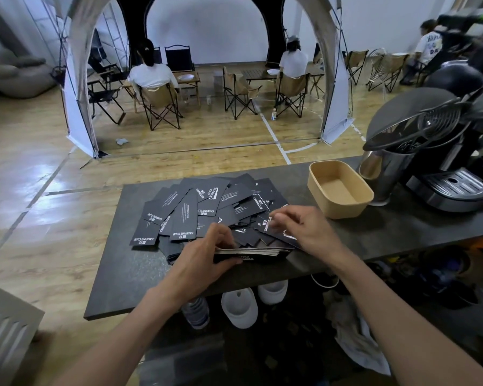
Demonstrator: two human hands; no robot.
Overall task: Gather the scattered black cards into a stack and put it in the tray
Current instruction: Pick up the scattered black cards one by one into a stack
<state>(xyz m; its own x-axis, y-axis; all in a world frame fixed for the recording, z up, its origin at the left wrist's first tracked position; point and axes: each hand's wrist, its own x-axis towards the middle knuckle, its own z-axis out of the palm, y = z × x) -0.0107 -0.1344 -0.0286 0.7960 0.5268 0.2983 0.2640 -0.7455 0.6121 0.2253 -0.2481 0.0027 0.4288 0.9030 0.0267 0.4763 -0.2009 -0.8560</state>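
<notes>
Several black cards (195, 207) with white lettering lie scattered in a loose heap on the dark counter (117, 280). My left hand (207, 254) grips a thin stack of gathered cards (257, 252) by its left end, held edge-on just above the counter. My right hand (301, 224) pinches one black card (273, 232) at the right side of the heap, just above the stack. The tan tray (339, 188) stands empty to the right of the heap.
A black coffee machine (446, 162) and a steel jug (385, 174) stand right behind the tray. The counter's near edge runs below my hands, with white cups (239, 307) and a bottle on a shelf beneath. People sit on folding chairs far behind.
</notes>
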